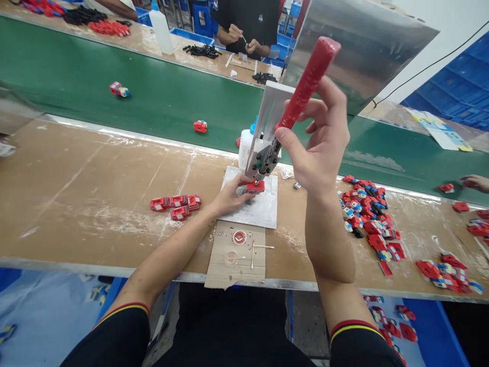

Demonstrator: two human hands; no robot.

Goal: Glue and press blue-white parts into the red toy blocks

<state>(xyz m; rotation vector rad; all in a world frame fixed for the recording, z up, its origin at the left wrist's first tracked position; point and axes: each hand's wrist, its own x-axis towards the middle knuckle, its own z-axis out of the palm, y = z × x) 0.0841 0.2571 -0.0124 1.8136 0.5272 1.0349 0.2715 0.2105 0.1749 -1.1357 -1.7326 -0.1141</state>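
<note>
My right hand (323, 135) is closed around the red lever handle (309, 76) of a hand press, with the thumb near the handle's lower end. The handle slants up to the right. Below it, the press's metal plunger (263, 171) comes down onto a small red plastic toy part (255, 187). My left hand (233, 195) pinches this part from the left, on the grey metal base plate (267, 209). Behind the press frame stands a white bottle with a blue cap (245, 148), partly hidden. Left of my left hand lie several red toy car pieces (179, 204).
Cardboard (219, 260) in front of the plate holds a small dish of red liquid (240, 237) and cotton swabs (252, 255). Right is a heap of red, blue and white parts (367, 209). A green conveyor belt (160, 112) carries toy pieces. A co-worker (248, 30) sits opposite.
</note>
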